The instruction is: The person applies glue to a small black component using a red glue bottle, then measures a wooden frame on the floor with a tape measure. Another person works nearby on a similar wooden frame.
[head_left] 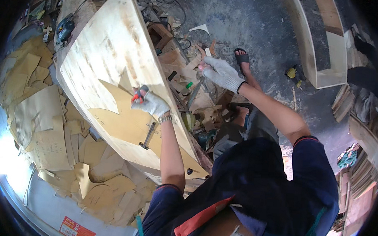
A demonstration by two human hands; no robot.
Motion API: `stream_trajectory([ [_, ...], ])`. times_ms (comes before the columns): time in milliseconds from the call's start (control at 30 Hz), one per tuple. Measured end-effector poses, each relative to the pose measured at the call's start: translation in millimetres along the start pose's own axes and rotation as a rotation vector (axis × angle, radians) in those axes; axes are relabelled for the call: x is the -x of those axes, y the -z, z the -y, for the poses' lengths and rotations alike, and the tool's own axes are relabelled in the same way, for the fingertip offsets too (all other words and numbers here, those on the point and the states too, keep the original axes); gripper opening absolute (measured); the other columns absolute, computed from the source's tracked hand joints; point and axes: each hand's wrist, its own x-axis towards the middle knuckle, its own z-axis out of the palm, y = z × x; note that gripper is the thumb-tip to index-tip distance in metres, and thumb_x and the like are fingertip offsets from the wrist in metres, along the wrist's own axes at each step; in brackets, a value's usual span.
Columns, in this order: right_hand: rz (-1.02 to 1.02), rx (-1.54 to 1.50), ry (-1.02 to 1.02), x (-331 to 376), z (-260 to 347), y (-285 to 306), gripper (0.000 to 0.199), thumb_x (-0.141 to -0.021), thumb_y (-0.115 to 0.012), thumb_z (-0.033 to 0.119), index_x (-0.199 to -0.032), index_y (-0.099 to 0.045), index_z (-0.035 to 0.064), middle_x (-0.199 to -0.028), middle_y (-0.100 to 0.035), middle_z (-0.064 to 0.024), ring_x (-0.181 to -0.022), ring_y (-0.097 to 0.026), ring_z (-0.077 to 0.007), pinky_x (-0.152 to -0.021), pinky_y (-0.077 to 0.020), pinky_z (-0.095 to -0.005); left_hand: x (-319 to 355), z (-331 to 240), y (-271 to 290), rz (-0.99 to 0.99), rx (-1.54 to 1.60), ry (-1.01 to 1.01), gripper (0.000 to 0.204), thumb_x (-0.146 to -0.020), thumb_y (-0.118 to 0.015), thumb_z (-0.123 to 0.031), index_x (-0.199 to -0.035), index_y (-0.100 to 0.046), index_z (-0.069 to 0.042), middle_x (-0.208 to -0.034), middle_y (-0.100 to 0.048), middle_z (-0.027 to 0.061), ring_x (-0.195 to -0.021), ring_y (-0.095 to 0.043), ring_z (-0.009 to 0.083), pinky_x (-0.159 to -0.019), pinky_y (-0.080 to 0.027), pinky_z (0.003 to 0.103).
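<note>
- A metal bar tool (pixel 148 135) is lying at eight o'clock on a tan template (pixel 122 129).
- Left grip (pixel 152 104), at ten o'clock, is holding a red-and-dark tool (pixel 138 96).
- Right grip (pixel 223 75) is hanging at one o'clock; whether holding anything, I cannot tell.
- Pale board (pixel 109 41) is stretching beneath the template, toward eleven.

Small handwriting, too faint to make out, marks the tan template (pixel 126 126) just left of the left hand (pixel 150 104). Farther left, loose tan sheets (pixel 45 149) bear handwriting; well behind, a red-orange sign (pixel 77 230) carries pale print.
</note>
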Motion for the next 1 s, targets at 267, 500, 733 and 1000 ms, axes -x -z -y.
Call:
stream_trajectory([
  [267, -0.011, -0.144, -0.071, -120.4, -59.2, -61.6, 0.041, -0.095, -0.053, 0.04, -0.107, -0.066, 0.0021, -0.095, -0.069, -0.0243, -0.089, -0.067, -0.0424, -0.078, -0.0493, -0.049, 1.1, -11.9, -8.9, -0.028, -0.082, 0.016, 0.045, -0.102, -0.065, -0.031, -0.118, -0.031, -0.004, -0.115, -0.061, 0.0206, -0.103, -0.061, 0.0249, -0.096, -0.05, 0.04],
  [500, 0.034, -0.258, -0.007, -167.0, -37.1, -111.8, 0.036, -0.094, -0.054, 0.033, -0.104, -0.065, 0.0005, -0.097, -0.067, -0.0284, -0.094, -0.065, -0.0458, -0.082, -0.0497, -0.0513, 4.7, -10.8, -5.0, -0.03, -0.142, 0.003, 0.044, -0.104, -0.061, -0.031, -0.114, -0.03, -0.003, -0.118, -0.06, 0.0241, -0.114, -0.062, 0.0322, -0.106, -0.045, 0.045],
  [733, 0.055, -0.292, -0.037, -178.0, -48.7, -122.8, 0.031, -0.092, -0.056, 0.029, -0.104, -0.064, 0.0024, -0.094, -0.068, -0.0255, -0.092, -0.065, -0.0433, -0.082, -0.0501, -0.0491, 6.3, -19.5, -7.2, -0.052, -0.224, 0.028, 0.041, -0.105, -0.058, -0.029, -0.119, -0.028, -0.004, -0.127, -0.058, 0.0323, -0.123, -0.06, 0.037, -0.11, -0.043, 0.047],
  [1000, -0.489, 0.326, 0.547, -265.4, 7.7, -133.0, 0.054, -0.096, -0.058, 0.037, -0.133, -0.051, -0.0016, -0.114, -0.065, -0.0258, -0.1, -0.065, -0.0442, -0.087, -0.0544, -0.0493, 10.6, 0.3, -2.3, -0.113, -0.076, 0.057, 0.051, -0.099, -0.069, -0.027, -0.124, -0.03, -0.006, -0.129, -0.06, 0.029, -0.121, -0.061, 0.0367, -0.108, -0.047, 0.047],
])
